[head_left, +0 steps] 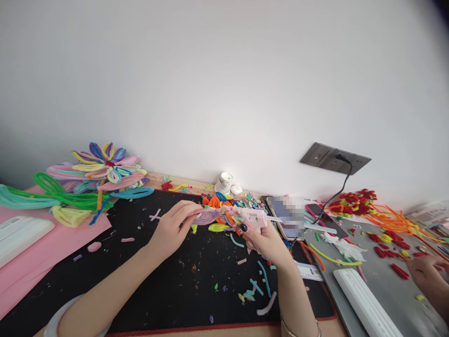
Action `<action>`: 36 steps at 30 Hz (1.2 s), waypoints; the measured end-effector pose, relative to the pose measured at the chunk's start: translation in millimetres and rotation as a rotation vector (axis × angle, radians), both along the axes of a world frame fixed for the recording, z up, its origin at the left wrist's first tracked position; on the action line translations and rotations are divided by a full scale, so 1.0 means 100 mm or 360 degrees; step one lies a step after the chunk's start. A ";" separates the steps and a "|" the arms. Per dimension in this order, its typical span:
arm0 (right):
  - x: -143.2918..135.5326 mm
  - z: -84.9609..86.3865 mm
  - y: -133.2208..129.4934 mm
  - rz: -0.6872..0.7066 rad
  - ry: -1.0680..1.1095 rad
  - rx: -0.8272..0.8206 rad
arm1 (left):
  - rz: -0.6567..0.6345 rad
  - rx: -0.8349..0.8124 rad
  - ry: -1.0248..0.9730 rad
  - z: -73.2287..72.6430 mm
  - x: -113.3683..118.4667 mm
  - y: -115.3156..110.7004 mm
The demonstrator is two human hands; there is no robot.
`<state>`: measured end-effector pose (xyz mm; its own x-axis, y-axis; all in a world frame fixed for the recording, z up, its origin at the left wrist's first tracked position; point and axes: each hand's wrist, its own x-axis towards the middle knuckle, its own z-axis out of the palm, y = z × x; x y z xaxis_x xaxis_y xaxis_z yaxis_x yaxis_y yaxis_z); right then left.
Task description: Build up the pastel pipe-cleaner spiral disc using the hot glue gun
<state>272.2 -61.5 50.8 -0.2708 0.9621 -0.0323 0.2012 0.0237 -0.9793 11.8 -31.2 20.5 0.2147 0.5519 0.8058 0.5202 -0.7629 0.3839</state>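
A pink hot-glue gun [255, 218] is held above the black mat [196, 281] on the bench, its body lying roughly level with the nozzle aimed left. A translucent glue stick [274, 218] juts from its rear toward the right. The nozzle meets a pipe-cleaner flower piece [210, 216], a looped, pinkish-lilac petal with orange, green and yellow fuzzy strands bunched at its right end. The piece is held off the mat, lying about level, its petal end pointing left and its bunched end just at the gun's tip.
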 end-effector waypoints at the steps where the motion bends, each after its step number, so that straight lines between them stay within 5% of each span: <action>1: 0.00 0.00 0.00 -0.0004 -0.0003 -0.0001 | 0.0000 0.0000 -0.0002 0.00 0.00 0.00; 36: -0.01 -0.01 0.00 0.0010 0.0063 0.0004 | -0.0037 0.0053 0.0071 -0.02 0.00 0.00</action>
